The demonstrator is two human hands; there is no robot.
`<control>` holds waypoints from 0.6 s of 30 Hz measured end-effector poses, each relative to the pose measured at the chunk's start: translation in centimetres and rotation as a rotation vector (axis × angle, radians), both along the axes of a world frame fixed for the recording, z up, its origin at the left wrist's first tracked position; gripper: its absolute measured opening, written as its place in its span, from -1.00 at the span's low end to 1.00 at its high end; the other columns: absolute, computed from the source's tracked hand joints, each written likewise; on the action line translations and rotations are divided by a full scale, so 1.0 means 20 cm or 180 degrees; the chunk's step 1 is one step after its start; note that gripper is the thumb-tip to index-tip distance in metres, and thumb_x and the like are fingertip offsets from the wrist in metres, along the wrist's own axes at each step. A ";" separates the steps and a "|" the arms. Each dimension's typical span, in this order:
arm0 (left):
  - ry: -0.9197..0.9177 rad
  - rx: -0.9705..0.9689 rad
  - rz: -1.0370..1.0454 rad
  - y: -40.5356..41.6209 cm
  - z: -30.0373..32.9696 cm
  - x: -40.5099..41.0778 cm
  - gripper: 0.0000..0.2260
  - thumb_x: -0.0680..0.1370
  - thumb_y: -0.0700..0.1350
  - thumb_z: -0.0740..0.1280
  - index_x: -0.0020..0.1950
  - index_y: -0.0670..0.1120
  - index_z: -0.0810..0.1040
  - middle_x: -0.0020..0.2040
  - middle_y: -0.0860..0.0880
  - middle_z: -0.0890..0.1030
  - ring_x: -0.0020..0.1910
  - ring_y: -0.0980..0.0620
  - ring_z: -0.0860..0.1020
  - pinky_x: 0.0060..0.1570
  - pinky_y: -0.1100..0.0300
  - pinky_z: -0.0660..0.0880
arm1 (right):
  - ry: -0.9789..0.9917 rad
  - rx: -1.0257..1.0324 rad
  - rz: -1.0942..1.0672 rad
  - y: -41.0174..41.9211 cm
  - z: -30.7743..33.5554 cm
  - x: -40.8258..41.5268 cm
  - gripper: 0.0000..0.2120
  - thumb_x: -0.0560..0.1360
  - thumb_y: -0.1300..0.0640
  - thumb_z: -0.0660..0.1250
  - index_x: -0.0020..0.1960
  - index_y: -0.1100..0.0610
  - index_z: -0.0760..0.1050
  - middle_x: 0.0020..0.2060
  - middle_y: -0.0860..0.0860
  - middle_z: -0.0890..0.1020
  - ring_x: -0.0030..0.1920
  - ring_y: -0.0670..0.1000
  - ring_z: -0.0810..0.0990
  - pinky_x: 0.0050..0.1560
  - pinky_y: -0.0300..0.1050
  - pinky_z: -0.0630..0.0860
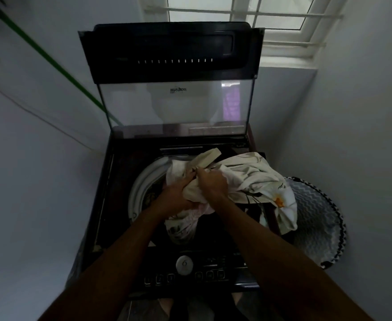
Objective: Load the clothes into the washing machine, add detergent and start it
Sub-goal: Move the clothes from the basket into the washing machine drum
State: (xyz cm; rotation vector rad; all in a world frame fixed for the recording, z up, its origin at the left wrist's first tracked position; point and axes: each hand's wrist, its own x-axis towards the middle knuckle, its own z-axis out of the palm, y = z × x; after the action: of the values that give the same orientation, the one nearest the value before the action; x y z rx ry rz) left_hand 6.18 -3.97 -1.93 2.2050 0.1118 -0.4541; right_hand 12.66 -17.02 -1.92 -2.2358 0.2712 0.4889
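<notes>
Both hands over the open washing machine (111, 205): left hand (176, 193) and right hand (212, 183) curl their fingers into a pale floral cloth (248, 179) bunched above the drum and spilling over its right edge. Fingertips are buried in folds; the drum's contents are too dark to make out.

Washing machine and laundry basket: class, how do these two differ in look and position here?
The washing machine is dark and boxy, with its lid raised; the basket is round, with a black and white zigzag pattern. The machine stands in front of the person, and the basket sits to its right by the wall. Both hands, left and right, grip the cloth over the machine, not the basket. Both are open at the top.
</notes>
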 end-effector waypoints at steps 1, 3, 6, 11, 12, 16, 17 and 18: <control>0.0037 0.0017 0.0029 0.01 -0.01 -0.02 -0.12 0.39 0.01 0.56 0.56 0.19 0.10 0.38 0.17 0.39 0.26 0.18 0.43 0.12 0.41 0.34 | 0.0094 0.0147 0.0029 0.01 -0.02 -0.01 -0.54 0.54 -0.19 0.14 0.06 0.16 0.59 0.04 0.13 0.65 0.11 0.14 0.60 0.03 -0.12 0.44; 0.0139 0.0097 0.0017 0.01 -0.02 -0.05 -0.21 0.43 0.01 0.52 0.55 0.14 0.16 0.29 0.16 0.42 0.20 0.16 0.46 0.09 0.33 0.43 | 0.0544 0.0682 -0.0075 0.03 -0.04 -0.03 -0.59 0.54 -0.11 0.20 0.14 0.18 0.58 0.08 0.13 0.65 0.13 0.14 0.60 -0.07 -0.17 0.50; 0.0196 0.0162 -0.0057 -0.02 -0.06 -0.06 -0.34 0.45 -0.01 0.49 0.48 0.04 0.28 0.35 -0.02 0.47 0.32 -0.03 0.47 0.24 0.08 0.45 | 0.0974 0.1288 -0.0289 0.01 -0.08 -0.06 -0.65 0.57 0.07 0.24 0.24 0.27 0.52 0.18 0.22 0.60 0.15 0.19 0.60 -0.24 -0.20 0.49; 0.0239 0.0334 -0.0167 -0.03 -0.11 -0.05 -0.21 0.39 0.01 0.48 0.55 0.10 0.19 0.50 -0.05 0.27 0.46 -0.09 0.29 0.39 0.01 0.33 | 0.1204 0.1593 -0.0206 -0.02 -0.12 -0.10 -0.74 0.64 0.16 0.15 0.24 0.28 0.45 0.01 0.20 0.58 -0.02 0.11 0.57 -0.13 -0.22 0.47; 0.0163 0.0275 -0.0136 -0.05 -0.10 -0.05 -0.28 0.43 -0.02 0.45 0.54 0.07 0.22 0.49 -0.03 0.28 0.46 -0.07 0.28 0.41 0.05 0.30 | 0.1194 0.1613 -0.0234 -0.04 -0.12 -0.11 -0.82 0.62 0.18 0.20 0.15 0.23 0.49 -0.06 0.14 0.60 -0.09 0.07 0.59 -0.16 -0.20 0.49; -0.0089 0.0144 0.0197 -0.13 -0.06 -0.01 -0.56 0.55 -0.15 0.33 0.43 -0.05 0.39 0.38 0.02 0.38 0.38 0.01 0.36 0.27 0.25 0.28 | 0.1168 0.1746 -0.0133 -0.11 -0.10 -0.13 -0.89 0.54 0.15 0.28 0.06 0.12 0.52 -0.14 0.02 0.61 -0.18 -0.01 0.59 -0.06 -0.06 0.55; -0.0208 0.0045 0.0238 -0.16 -0.04 0.00 -0.58 0.54 -0.16 0.33 0.40 -0.03 0.43 0.37 0.00 0.43 0.34 0.02 0.41 0.26 0.25 0.34 | 0.1143 0.1724 -0.0110 -0.12 -0.08 -0.12 -0.87 0.55 0.17 0.27 0.07 0.12 0.52 -0.16 0.00 0.60 -0.20 -0.02 0.57 -0.08 -0.08 0.54; -0.0250 -0.0031 0.0270 -0.19 -0.01 0.01 -0.59 0.52 -0.18 0.33 0.37 -0.03 0.46 0.34 -0.04 0.48 0.30 0.02 0.46 0.25 0.21 0.40 | 0.1094 0.1743 -0.0114 -0.13 -0.05 -0.11 -0.88 0.55 0.19 0.25 0.06 0.14 0.52 -0.20 0.00 0.59 -0.23 -0.03 0.56 -0.13 -0.10 0.52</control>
State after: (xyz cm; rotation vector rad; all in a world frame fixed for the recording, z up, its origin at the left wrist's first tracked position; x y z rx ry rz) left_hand 6.45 -7.75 -2.15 2.1962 0.1598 -0.3200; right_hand 10.37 -19.58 -2.90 -1.6084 0.3094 0.8203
